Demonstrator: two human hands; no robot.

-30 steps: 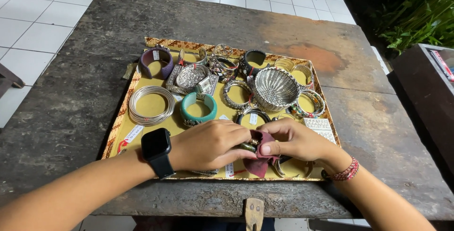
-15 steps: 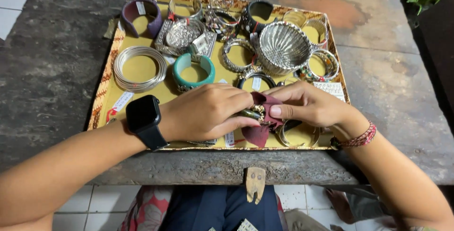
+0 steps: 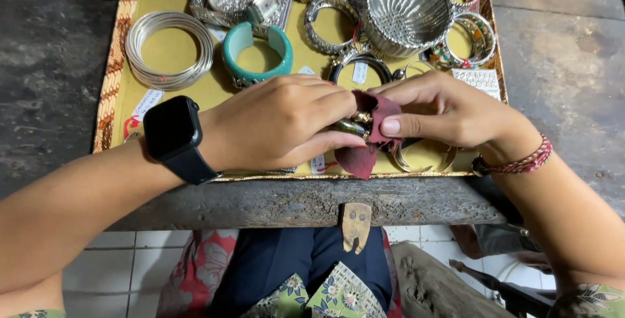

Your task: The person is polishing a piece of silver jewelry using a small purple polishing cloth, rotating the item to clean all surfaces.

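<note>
While the left hand clamps a dark bangle, the right hand pinches maroon cloth against it.

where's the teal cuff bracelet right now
In the head view the teal cuff bracelet lies on the yellow tray, upper left of centre, between the stack of silver bangles and the left hand.

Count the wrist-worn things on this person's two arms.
2. A black smartwatch sits on the left wrist, and a red beaded bracelet circles the right wrist. More could be hidden where the forearms leave the picture.
</note>
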